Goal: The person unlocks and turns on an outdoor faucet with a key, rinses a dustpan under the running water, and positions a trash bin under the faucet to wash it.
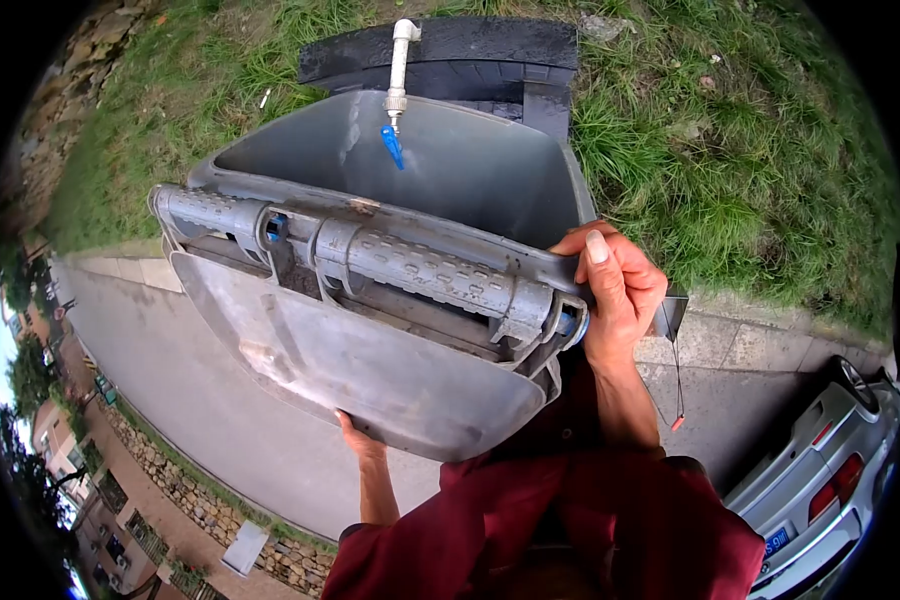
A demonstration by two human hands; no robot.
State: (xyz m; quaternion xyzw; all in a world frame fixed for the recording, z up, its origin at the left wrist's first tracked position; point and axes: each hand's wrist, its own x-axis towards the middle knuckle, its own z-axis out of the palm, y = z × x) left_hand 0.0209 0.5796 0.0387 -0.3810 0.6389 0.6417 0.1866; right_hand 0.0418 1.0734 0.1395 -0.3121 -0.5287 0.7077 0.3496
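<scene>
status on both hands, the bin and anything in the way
Right hand gripping bin at a corner; left hand at lower edge of lid. Bin open, lid swung back. White tap appears to overhang bin.

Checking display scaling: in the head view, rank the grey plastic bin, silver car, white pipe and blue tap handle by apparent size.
Largest to smallest:
Grey plastic bin
Silver car
White pipe
Blue tap handle

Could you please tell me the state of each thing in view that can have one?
Grey bin: open.
Lid: swung open, hanging outside the bin.
Tap: no water visibly running.
Right hand: closed on the bin's rim.
Left hand: against the lid, grip unclear.
Car: appears parked.
</scene>
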